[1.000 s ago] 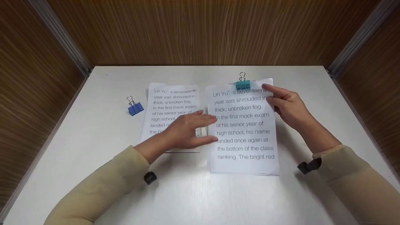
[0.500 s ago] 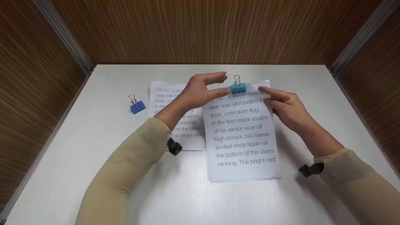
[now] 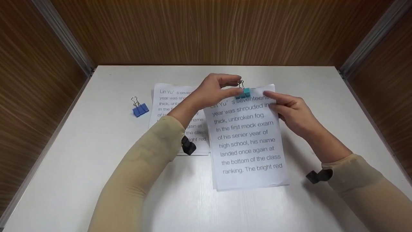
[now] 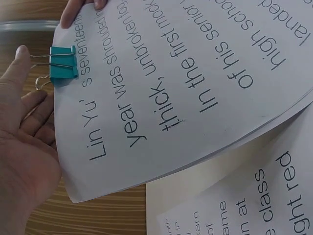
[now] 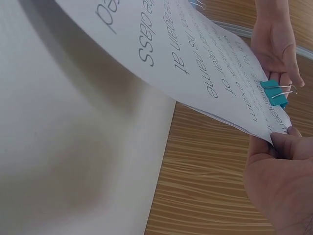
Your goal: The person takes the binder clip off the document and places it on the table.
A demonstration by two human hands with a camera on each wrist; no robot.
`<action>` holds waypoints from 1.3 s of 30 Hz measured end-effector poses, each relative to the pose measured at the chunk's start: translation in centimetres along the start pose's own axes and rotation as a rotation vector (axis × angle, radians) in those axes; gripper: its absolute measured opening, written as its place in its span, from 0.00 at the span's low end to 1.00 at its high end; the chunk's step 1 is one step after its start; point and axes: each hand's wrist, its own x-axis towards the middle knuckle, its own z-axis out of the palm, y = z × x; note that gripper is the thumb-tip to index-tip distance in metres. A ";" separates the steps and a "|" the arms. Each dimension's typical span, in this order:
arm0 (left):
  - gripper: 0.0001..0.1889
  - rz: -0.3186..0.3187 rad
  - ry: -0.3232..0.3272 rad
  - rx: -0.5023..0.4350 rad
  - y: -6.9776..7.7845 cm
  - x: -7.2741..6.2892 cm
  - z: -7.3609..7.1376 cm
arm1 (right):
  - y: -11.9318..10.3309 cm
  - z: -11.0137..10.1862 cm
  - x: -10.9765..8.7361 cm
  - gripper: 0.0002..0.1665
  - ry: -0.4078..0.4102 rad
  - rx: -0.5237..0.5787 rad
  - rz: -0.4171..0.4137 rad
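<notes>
A stack of printed sheets [image 3: 248, 141] is held up by my right hand [image 3: 294, 111], which pinches its upper right corner between thumb and fingers. A teal binder clip [image 4: 63, 62] sits on the top edge of that stack, its wire handles sticking out. My left hand [image 3: 217, 88] is at the clip, thumb in front and fingers behind. In the right wrist view the left thumb [image 5: 292, 66] stays a little apart from the handles; no squeeze on them is visible. The right wrist view also shows the right fingers gripping the paper corner.
A second stack of printed sheets [image 3: 178, 96] lies on the white table [image 3: 106, 170], left of the held stack and partly under the left arm. Further left lies a blue binder clip [image 3: 140, 110]. Wood-grain panels [image 3: 212, 32] enclose the table at the back and sides.
My left hand has moved up and right from the stack's left edge to the teal clip. The held stack has shifted slightly left and tilted; the right hand keeps its pinch.
</notes>
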 end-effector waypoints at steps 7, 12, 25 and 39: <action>0.26 -0.011 0.004 -0.039 0.1 0.1 0.4 | 0.0 0.0 -0.2 0.25 -0.002 -0.029 0.007; 0.24 -0.026 0.010 -0.053 0.0 -0.1 0.6 | 0.1 0.1 -0.2 0.26 -0.001 -0.035 0.018; 0.18 0.014 0.032 -0.092 -0.1 -0.2 1.1 | 0.3 0.1 -0.1 0.26 0.006 -0.035 0.031; 0.19 -0.013 0.120 -0.082 -0.1 -0.4 1.1 | 0.6 0.3 0.3 0.26 -0.019 -0.071 0.026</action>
